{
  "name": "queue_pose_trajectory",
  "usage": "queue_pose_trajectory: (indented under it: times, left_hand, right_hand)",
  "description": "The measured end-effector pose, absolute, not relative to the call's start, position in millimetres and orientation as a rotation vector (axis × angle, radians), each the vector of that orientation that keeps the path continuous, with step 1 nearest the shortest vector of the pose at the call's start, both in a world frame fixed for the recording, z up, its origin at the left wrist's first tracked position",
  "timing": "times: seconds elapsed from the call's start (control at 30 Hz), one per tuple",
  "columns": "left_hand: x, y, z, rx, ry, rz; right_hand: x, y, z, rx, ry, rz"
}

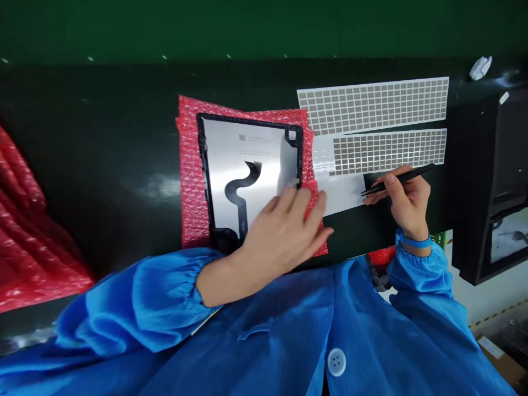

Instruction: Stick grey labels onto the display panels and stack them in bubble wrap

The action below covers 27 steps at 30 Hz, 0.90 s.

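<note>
A silvery display panel [264, 148] with a black frame lies on a sheet of red bubble wrap [192, 181]. From its back rises a curved black ribbon cable [236, 192]. My left hand [284, 231] reaches across the panel's lower right part, fingers apart, with the fingertips over the right edge and the wrap; whether they touch is unclear. In my right hand [406, 201] is a pair of black tweezers [377, 188], tips pointing left over a white backing sheet [340, 192]. Just above lies a sheet of small grey square stickers [388, 151], its left end bare.
Another sticker sheet [375, 104] lies farther back. More red bubble wrap [33, 236] is heaped at the left. A crumpled white scrap [480, 67] sits at the back right, and a black box-like stand [474, 181] is on the right. The table [136, 143] is dark green.
</note>
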State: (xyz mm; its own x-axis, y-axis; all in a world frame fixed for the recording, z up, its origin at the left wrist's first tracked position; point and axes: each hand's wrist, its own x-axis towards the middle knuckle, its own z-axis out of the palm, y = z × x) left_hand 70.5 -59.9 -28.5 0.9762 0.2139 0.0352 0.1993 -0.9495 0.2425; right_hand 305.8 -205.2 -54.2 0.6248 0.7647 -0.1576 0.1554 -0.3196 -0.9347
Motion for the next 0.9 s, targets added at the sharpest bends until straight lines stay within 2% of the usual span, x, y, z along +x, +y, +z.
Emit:
queue_pose_trajectory:
  times: [0.17, 0.33, 0.9]
  left_hand:
    - [102, -99, -43, 2.822, -0.053, 0.084]
    - [117, -106, -53, 2.822, -0.023, -0.083]
    - [119, -100, -55, 2.854, -0.065, -0.069]
  right_hand:
    - [316, -229, -68, -1.848, -0.777, 0.726]
    - [317, -228, -71, -1.871, -0.812, 0.719]
    - [323, -227, -68, -1.798, -0.763, 0.847]
